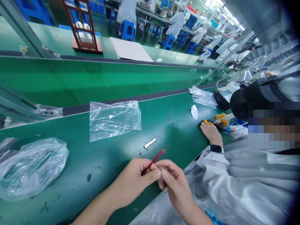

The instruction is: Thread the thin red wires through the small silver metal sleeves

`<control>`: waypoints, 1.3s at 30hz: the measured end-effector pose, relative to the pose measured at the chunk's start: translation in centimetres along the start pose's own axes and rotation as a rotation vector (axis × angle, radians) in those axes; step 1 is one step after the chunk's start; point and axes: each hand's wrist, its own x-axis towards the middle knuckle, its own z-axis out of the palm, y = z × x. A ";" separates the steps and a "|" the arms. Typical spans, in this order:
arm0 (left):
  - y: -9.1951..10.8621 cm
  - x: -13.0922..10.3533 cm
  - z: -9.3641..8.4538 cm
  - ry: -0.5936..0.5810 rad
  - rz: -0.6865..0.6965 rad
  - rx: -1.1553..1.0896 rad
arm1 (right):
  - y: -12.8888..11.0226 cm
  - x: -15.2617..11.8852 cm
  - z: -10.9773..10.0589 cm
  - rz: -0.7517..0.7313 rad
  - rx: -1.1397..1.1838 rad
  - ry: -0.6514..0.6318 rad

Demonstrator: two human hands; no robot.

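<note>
My left hand (140,175) is closed around a thin bundle of red wires (159,154), whose loose ends fan out up and to the right. My right hand (174,181) meets it at the fingertips, thumb and fingers pinched together; whatever lies in that pinch is too small to make out. Just beyond the hands, a small white strip-shaped part with dark edges (150,143) lies on the green table (112,156). A few fine reddish strands (170,123) show faintly on the surface past it.
Clear plastic bags (116,120) lie at the back edge and a crumpled one (35,168) at the left. To the right sits a co-worker whose hand (212,134) rests on the table, near a white scrap (194,112). A raised shelf holds cardboard (131,50).
</note>
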 end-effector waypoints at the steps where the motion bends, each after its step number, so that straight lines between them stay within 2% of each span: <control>1: -0.1 0.0 -0.1 -0.020 -0.014 0.014 | -0.2 0.3 -0.2 0.009 -0.005 -0.032; 3: -0.2 0.0 -0.3 -0.049 -0.049 0.043 | -0.5 0.9 -0.4 0.041 -0.001 -0.082; 6: -0.3 0.0 -0.6 -0.019 -0.100 0.080 | -0.8 1.5 -0.5 0.054 -0.005 -0.109; 10: 0.0 -0.1 -0.8 0.067 -0.140 0.122 | -1.2 1.7 -0.1 0.003 -0.001 -0.032; 17: -0.2 -0.1 -0.7 0.101 -0.117 0.149 | -0.8 1.9 0.8 -0.081 0.063 0.097; 21: -0.5 0.0 -0.7 0.163 -0.112 0.150 | -0.6 1.9 1.2 -0.092 0.098 0.144; 23: -0.6 0.0 -0.8 0.179 -0.117 0.149 | -0.5 1.9 1.1 -0.054 0.104 0.126; 27: -0.5 0.0 -1.0 0.150 -0.101 0.146 | -0.3 1.8 0.5 0.005 0.021 0.007; 35: -0.6 -0.2 -1.2 0.162 -0.155 0.112 | -1.7 2.2 0.5 -0.102 -0.136 -0.088; 37: -0.6 -0.1 -1.4 0.206 -0.153 0.069 | -1.9 2.7 0.1 -0.146 -0.211 -0.031; 39: -0.5 0.0 -1.6 0.311 -0.122 -0.043 | -1.8 3.6 -0.5 -0.203 -0.316 0.086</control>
